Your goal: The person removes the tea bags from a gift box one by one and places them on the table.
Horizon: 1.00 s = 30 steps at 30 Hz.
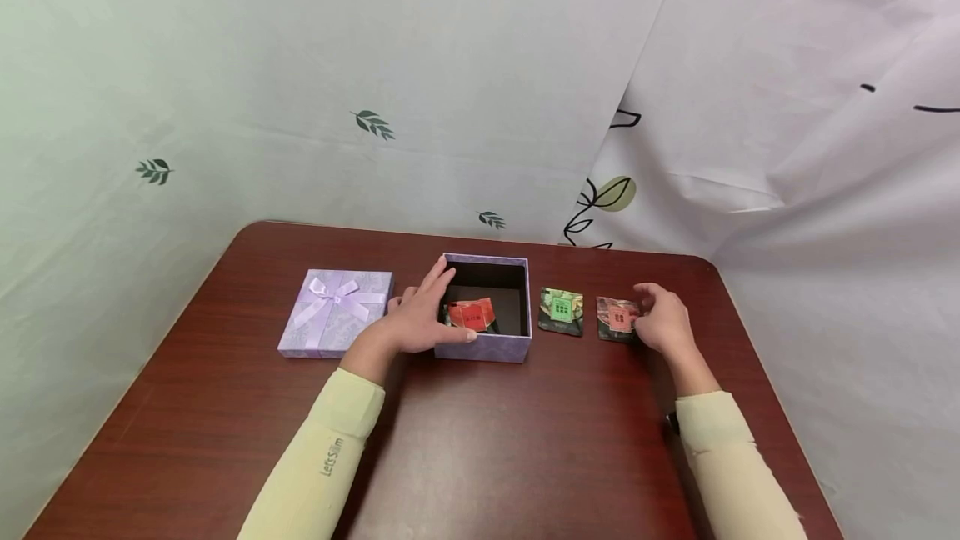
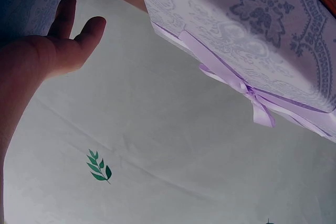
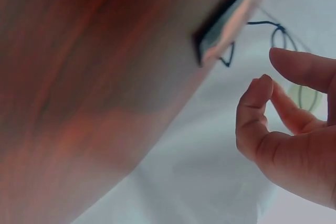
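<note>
My left hand [image 1: 416, 319] rests at the left side of an open lilac box [image 1: 483, 348], fingers extended along its left rim and thumb along its front edge. Inside the dark interior lies a red packet [image 1: 474, 317]. On the table to the right are a green packet [image 1: 561, 312] and a pink-and-dark packet [image 1: 617, 319]. Beside that last packet is my right hand [image 1: 664, 322], its fingers loosely bent at the packet's right edge. The right wrist view shows the packet [image 3: 226, 30] apart from the fingers, with nothing held.
Left of the box lies its patterned lilac lid [image 1: 337, 315] with a ribbon bow, also seen in the left wrist view as the lid [image 2: 247, 40]. Everything sits on a dark red-brown wooden table [image 1: 525, 440]. A pale printed cloth [image 1: 487, 107] hangs behind the table.
</note>
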Tool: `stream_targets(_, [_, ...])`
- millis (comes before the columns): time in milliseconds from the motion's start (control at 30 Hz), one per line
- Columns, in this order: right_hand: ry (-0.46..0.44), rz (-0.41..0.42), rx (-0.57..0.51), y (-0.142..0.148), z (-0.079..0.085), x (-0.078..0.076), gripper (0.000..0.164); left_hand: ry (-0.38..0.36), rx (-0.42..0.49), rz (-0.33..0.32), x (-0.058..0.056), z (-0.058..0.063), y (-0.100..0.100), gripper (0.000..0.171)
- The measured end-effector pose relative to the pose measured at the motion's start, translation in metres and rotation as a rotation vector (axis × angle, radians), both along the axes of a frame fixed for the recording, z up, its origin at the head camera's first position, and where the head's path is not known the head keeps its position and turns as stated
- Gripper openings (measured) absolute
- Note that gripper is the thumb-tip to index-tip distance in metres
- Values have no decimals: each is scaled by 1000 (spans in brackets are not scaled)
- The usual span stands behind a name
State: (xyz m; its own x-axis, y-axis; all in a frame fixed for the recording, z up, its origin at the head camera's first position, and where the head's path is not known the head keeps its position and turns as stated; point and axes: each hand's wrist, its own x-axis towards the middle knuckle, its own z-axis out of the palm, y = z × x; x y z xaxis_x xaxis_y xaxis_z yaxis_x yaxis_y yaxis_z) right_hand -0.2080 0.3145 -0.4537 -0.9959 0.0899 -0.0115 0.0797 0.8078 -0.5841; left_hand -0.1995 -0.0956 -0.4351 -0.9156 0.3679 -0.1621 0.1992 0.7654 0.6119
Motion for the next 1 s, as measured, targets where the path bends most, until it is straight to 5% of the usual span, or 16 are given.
stream_targets(1000, [125, 52, -267, -65, 33, 15, 52, 3, -5, 7, -2, -2, 0, 115])
